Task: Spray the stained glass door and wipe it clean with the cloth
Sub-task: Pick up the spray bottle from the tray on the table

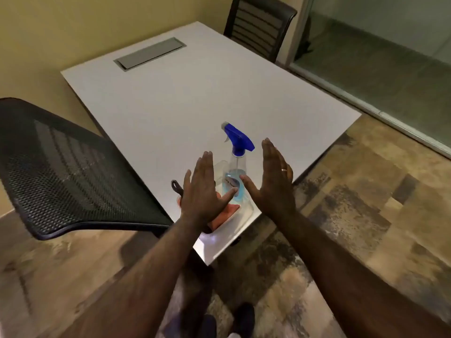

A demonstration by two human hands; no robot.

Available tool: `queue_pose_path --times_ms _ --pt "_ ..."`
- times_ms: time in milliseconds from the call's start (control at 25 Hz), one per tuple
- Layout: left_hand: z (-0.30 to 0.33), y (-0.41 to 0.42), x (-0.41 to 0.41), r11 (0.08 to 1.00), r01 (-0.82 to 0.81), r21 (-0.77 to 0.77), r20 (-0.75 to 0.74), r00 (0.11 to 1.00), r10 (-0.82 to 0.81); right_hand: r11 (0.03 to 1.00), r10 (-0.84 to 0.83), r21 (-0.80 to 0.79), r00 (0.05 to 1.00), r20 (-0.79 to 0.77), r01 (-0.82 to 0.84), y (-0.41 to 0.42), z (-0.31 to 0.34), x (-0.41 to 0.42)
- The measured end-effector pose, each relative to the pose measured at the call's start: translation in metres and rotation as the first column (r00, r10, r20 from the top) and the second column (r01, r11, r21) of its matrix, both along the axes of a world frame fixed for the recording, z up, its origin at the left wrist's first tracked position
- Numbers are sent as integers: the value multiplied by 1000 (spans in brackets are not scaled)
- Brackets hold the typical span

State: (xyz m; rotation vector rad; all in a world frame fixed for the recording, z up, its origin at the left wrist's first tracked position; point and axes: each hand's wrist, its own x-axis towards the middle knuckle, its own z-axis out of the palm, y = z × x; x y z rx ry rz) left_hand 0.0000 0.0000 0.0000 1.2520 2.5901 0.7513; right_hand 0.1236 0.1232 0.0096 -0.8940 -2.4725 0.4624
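Spray bottle [235,176] stands upright on the desk [170,98], an orange cloth [223,215] beside its base. Left hand [203,189] and right hand [274,181] hover flat, fingers spread, grasping nothing.

Both forearms are bare, no sleeves showing at all. The right hand [273,184] has a thin, pale metal ring [284,170] on one finger. The left hand [203,189] wears nothing. Dark shoes [244,318] down below.

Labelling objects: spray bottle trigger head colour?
Blue, on the spray bottle with a clear body; seen in the head view.
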Motion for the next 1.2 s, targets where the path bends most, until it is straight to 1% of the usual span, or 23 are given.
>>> queue_pose_path --times_ms 120,200,240,320,400,520,600,680,840,960,1040,1080,1200 --pt "-13 14 -6 999 -32 -14 94 995 33 994 13 -109 999 -44 -18 9 -6 -22" --pt "-20 23 -7 1000 -5 -4 219 976 6 968 10 -248 996 -89 -32 12 -10 -36" --pt "-22 28 -7 999 28 18 277 960 -32 938 3 -343 989 -145 -53 12 -11 -42" --pt "-25 38 -9 992 92 85 371 921 -117 840 -36 -531 965 -262 -113 14 -14 -50" --pt "-27 48 -8 990 87 110 411 903 -125 781 -107 -619 958 -268 -86 13 -18 -56" --pt "-29 61 -7 996 49 73 428 901 -76 786 -171 -617 965 -196 14 11 -16 -61" --pt "-30 64 -5 999 37 38 408 912 -49 787 -181 -617 962 -205 17 11 -10 -58" --pt "-25 64 -4 999 32 43 387 921 -46 797 -194 -604 956 -220 23 9 3 -53" --pt "1 55 6 979 38 200 341 934 -106 843 -230 -537 929 -290 42 -1 39 -40" --pt "28 47 19 958 65 278 310 938 -154 887 -259 -456 899 -354 77 -15 74 -25" --pt "52 42 29 940 121 319 276 937 -215 918 -283 -375 874 -394 129 -26 97 -9" --pt "63 40 34 930 167 328 255 932 -258 920 -303 -361 863 -404 154 -30 108 1" --pt "95 37 58 875 337 349 170 895 -413 894 -385 -395 810 -443 209 -43 141 35"
